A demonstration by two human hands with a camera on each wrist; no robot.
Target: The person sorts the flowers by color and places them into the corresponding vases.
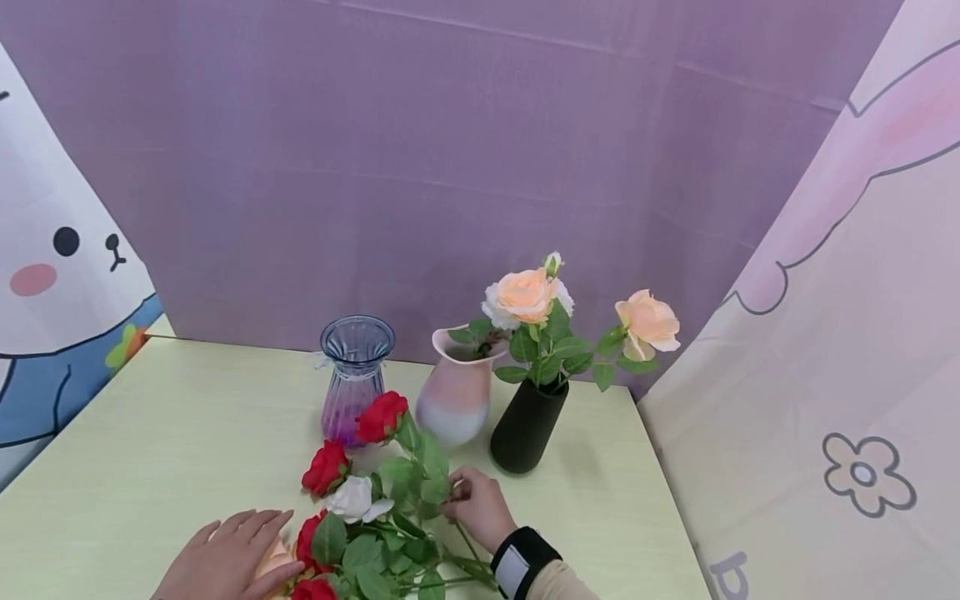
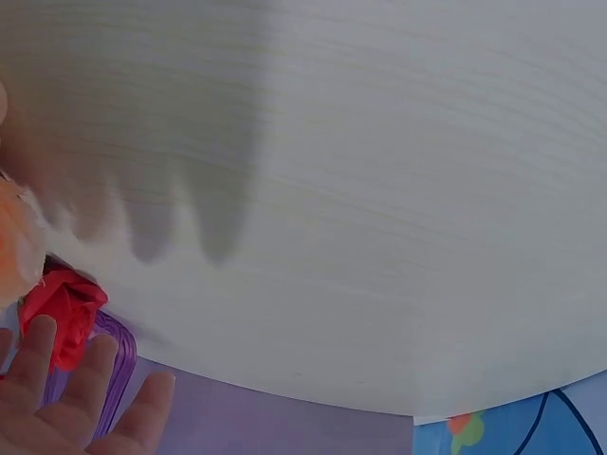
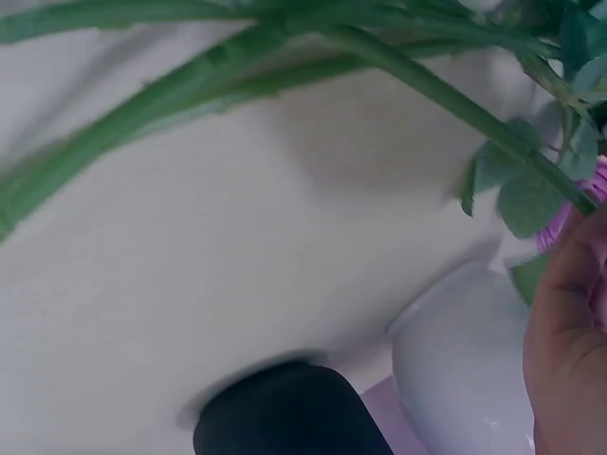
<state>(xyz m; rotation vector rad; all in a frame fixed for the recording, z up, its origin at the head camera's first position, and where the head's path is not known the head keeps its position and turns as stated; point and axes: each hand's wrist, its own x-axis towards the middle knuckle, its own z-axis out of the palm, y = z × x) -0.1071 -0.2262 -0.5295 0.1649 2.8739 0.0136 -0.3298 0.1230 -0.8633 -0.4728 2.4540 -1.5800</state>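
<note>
A loose bunch of artificial roses (image 1: 360, 517), red and white with green leaves, lies at the table's front. My right hand (image 1: 459, 493) pinches a green stem (image 3: 427, 90) of the bunch, close to the leaves; in the right wrist view only the edge of this hand (image 3: 574, 332) shows. My left hand (image 1: 251, 537) lies flat with straight fingers on a peach flower (image 1: 272, 562) at the bunch's left end. In the left wrist view its fingers (image 2: 90, 384) reach toward a red rose (image 2: 62, 313).
Three vases stand behind the bunch: a purple glass vase (image 1: 357, 379), a pink-and-white ceramic vase (image 1: 456, 398) and a black vase (image 1: 527, 425) holding peach roses (image 1: 525, 296). The pale table (image 1: 165, 425) ends at a purple backdrop; cartoon-print panels flank both sides.
</note>
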